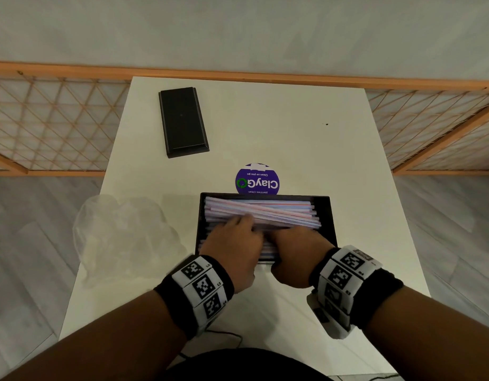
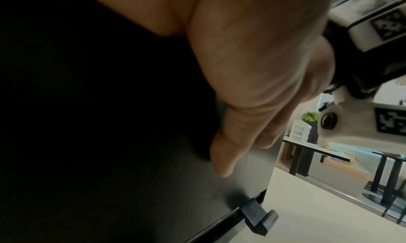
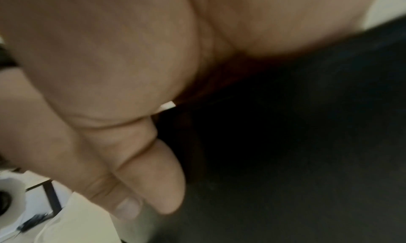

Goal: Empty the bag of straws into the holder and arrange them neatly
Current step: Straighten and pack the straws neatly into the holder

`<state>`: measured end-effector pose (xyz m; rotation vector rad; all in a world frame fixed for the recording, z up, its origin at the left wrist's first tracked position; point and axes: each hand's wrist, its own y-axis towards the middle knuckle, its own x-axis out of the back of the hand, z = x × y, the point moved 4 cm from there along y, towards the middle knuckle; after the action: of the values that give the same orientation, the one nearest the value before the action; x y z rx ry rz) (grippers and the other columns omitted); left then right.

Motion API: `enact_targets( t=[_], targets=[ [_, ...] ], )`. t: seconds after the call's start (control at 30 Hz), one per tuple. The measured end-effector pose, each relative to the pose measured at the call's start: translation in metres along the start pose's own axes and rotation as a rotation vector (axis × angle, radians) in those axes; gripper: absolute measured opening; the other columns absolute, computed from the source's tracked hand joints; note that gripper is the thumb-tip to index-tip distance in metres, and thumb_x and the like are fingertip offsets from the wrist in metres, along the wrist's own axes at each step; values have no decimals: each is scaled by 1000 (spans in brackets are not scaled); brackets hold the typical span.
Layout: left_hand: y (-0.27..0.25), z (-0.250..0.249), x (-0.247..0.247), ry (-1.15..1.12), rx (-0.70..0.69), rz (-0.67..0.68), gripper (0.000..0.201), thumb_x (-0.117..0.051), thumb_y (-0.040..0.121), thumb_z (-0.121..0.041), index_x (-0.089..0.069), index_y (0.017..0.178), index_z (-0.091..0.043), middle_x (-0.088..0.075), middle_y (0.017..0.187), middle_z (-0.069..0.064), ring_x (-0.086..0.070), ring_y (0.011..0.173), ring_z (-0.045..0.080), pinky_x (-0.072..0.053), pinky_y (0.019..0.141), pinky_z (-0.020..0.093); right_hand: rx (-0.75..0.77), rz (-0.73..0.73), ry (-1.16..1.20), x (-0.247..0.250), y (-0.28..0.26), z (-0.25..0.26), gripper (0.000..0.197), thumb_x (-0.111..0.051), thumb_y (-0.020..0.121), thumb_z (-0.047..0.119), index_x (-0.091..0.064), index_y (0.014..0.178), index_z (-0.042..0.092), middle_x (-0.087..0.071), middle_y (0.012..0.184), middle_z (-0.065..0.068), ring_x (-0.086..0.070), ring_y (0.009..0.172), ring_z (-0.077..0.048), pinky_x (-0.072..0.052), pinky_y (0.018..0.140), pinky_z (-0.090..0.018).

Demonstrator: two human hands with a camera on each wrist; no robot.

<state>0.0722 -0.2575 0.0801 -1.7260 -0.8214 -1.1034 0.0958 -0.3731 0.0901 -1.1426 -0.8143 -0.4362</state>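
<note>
A black rectangular holder point(image 1: 325, 213) stands on the white table point(image 1: 292, 127), filled with white, pink and blue straws point(image 1: 265, 211) lying lengthwise, a few of them askew on top. My left hand point(image 1: 232, 243) reaches over the holder's near wall, its fingers bent down over the straws at the left. Beside it my right hand point(image 1: 295, 251) has its fingers curled down into the straws. In the left wrist view the thumb point(image 2: 228, 153) lies against the holder's dark outer wall point(image 2: 153, 177). A white straw end point(image 3: 168, 106) peeks from under the right palm. The fingertips are hidden.
The clear plastic bag point(image 1: 122, 237) lies crumpled on the table left of the holder. A black lid point(image 1: 182, 122) rests at the back left. Just behind the holder a round purple sticker point(image 1: 257, 180) is stuck on the table. A wooden lattice rail point(image 1: 53, 119) runs behind.
</note>
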Motion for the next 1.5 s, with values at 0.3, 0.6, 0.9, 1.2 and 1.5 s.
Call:
enact_targets(
  t=[0.3, 0.6, 0.9, 1.2, 1.5],
  targets=[
    [-1, 14, -2, -13, 44, 163, 24, -62, 84, -24, -67, 107, -22, -65, 111, 0, -66, 104, 26, -56, 84, 37, 53, -53, -92, -1, 1, 7, 34, -59, 72, 28, -64, 106, 25, -64, 108, 1, -63, 101, -25, -52, 88, -36],
    [-2, 14, -6, 36, 90, 168, 23, -58, 90, -33, -66, 107, -21, -59, 114, 0, -65, 99, 25, -51, 80, 34, -80, 20, -90, -8, 3, -10, 30, -56, 76, 37, -64, 101, 23, -68, 98, 3, -66, 93, -23, -55, 84, -34],
    [-1, 11, 2, 36, 115, 205, 11, -59, 88, -33, -58, 91, -23, -68, 100, 2, -69, 90, 26, -55, 76, 33, -72, 31, -95, -9, 4, -8, 21, -56, 78, 33, -59, 96, 23, -65, 98, 2, -64, 95, -25, -50, 91, -34],
    [0, -3, 6, -16, -38, -45, 42, -65, 87, -25, -47, 124, -24, -55, 122, -4, -54, 115, 21, -47, 95, 37, -22, -51, -55, -1, -1, 1, 33, -59, 78, 27, -59, 111, 27, -68, 104, 4, -66, 95, -23, -52, 83, -31],
    [4, -4, -3, -3, -21, -4, 34, -61, 89, -30, -60, 123, -27, -61, 122, -5, -57, 115, 21, -48, 95, 36, -2, -138, -61, -2, -1, 0, 38, -60, 70, 32, -67, 107, 29, -64, 113, 4, -59, 109, -24, -46, 99, -37]
  ],
)
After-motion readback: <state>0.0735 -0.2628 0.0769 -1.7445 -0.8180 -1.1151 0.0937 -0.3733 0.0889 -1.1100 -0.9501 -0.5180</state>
